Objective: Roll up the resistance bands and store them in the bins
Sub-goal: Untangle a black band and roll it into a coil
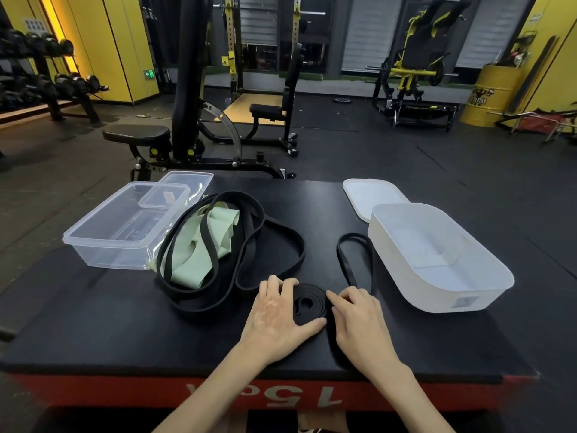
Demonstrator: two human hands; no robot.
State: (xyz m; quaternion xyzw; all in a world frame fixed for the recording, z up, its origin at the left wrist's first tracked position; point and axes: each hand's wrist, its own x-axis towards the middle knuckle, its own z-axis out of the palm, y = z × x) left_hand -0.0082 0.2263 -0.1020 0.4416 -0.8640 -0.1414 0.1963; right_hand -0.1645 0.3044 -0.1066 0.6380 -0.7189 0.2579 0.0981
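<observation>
Bare tabletop (321, 214) between band pile (187, 260) and white bin (431, 295)

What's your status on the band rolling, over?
Left hand and right hand both gripping black band coil. Tail loop unrolled beside white bin. Band pile left, untouched. Nothing blocking.

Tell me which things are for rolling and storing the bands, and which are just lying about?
For the job: half-rolled black band, held by left hand and right hand; loose black bands; green band; clear bin; white bin.
Just lying about: weight bench; dumbbell rack; yellow drum.
</observation>
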